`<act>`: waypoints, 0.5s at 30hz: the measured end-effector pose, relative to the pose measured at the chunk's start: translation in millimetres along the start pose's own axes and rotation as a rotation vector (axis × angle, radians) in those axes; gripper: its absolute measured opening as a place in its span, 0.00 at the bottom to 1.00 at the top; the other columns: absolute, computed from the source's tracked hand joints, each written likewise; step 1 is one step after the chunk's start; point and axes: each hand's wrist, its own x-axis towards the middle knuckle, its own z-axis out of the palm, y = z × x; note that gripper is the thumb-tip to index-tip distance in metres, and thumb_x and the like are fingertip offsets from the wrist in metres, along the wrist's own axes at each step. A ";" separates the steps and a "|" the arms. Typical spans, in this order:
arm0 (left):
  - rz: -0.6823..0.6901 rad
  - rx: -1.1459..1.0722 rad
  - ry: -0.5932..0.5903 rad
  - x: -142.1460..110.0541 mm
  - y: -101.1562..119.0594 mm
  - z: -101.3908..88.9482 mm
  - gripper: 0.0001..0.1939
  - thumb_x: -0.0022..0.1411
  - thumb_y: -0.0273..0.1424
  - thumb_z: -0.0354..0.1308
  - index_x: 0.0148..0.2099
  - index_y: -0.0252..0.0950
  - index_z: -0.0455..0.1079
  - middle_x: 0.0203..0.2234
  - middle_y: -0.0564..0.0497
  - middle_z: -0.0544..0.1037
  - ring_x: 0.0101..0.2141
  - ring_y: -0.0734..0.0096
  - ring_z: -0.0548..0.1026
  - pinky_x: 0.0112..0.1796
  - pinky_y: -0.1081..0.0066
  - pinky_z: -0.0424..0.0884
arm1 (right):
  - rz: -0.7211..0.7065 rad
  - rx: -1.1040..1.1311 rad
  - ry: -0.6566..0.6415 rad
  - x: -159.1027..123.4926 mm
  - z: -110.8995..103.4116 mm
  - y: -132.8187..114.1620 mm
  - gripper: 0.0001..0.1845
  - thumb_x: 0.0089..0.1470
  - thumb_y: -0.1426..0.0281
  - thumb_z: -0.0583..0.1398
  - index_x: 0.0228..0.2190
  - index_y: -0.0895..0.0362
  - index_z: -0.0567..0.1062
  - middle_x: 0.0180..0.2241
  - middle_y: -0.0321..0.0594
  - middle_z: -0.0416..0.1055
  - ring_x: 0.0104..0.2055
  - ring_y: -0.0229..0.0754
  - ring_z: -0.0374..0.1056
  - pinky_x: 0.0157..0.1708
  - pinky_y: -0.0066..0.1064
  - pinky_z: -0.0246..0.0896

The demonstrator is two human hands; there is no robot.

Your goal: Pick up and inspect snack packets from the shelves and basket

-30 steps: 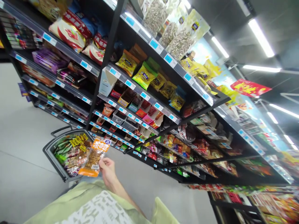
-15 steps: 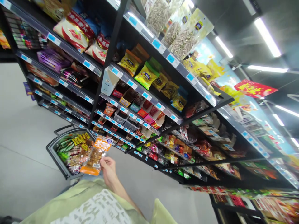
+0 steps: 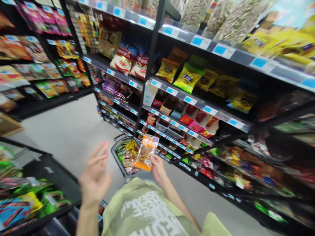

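Observation:
My right hand (image 3: 157, 167) pinches the lower edge of an orange snack packet (image 3: 146, 152) with a clear window, held up in front of my chest. Just behind the packet on the floor stands a dark shopping basket (image 3: 115, 154) filled with snack packs. My left hand (image 3: 94, 173) is raised at lower left, blurred by motion, its fingers spread and holding nothing. My light green printed shirt (image 3: 147, 209) fills the bottom centre.
Black shelves (image 3: 152, 59) with blue price tags run along the right, packed with snack bags and small boxes. More shelves of bagged goods line the far left (image 3: 36, 65). A low black display bin (image 3: 44, 183) of green and blue packs stands at lower left. Grey floor (image 3: 71, 131) lies between.
The view has swung left, showing the aisle and left shelves. My left hand has come up into view, open. The right hand still grips the orange packet.

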 end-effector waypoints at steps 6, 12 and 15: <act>-0.412 -0.203 -0.256 -15.2 -27.1 37.3 0.30 0.61 0.41 0.58 0.62 0.39 0.59 0.61 0.41 0.65 0.60 0.57 0.66 0.56 0.60 0.70 | -0.017 -0.073 -0.111 -6.8 30.5 -25.6 0.16 0.43 0.58 0.70 0.30 0.55 0.76 0.31 0.40 0.76 0.29 0.41 0.70 0.33 0.33 0.65; -0.532 -0.328 -0.490 -24.3 -22.0 45.1 0.25 0.64 0.42 0.54 0.59 0.37 0.61 0.43 0.45 0.80 0.42 0.63 0.79 0.42 0.67 0.76 | -0.015 -0.078 -0.163 -20.2 45.2 -13.9 0.15 0.47 0.58 0.68 0.32 0.54 0.75 0.34 0.43 0.77 0.31 0.43 0.72 0.34 0.34 0.67; -0.515 -0.271 -0.447 -25.9 -22.1 46.2 0.22 0.63 0.40 0.55 0.57 0.37 0.64 0.40 0.46 0.81 0.41 0.63 0.80 0.40 0.68 0.76 | -0.040 -0.074 -0.160 -22.3 44.4 -11.4 0.17 0.47 0.58 0.68 0.37 0.53 0.76 0.40 0.45 0.77 0.38 0.45 0.73 0.38 0.35 0.68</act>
